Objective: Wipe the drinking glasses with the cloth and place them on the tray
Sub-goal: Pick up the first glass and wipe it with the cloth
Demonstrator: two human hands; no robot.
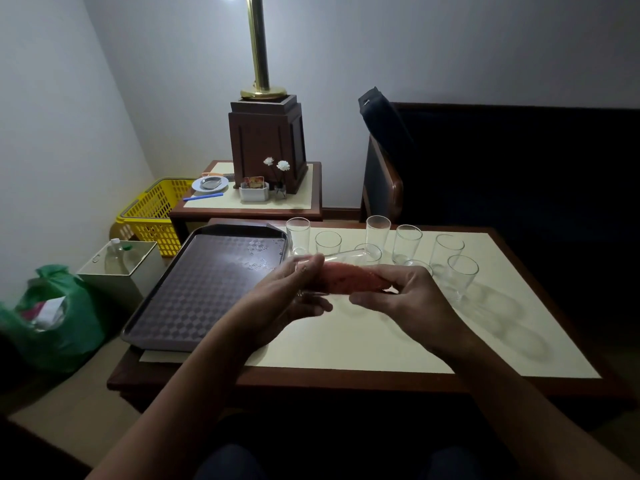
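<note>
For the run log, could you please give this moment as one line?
left hand: glass; right hand: cloth; tray: no glasses; step: wiping

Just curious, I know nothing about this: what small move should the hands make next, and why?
Probably turn the glass against the pink cloth to finish wiping. The left hand grips the glass lying sideways, the right hand pinches the cloth against it, and the tray holds no glasses yet.

Dim room, lamp (259, 46) glow overhead, corners dark
</note>
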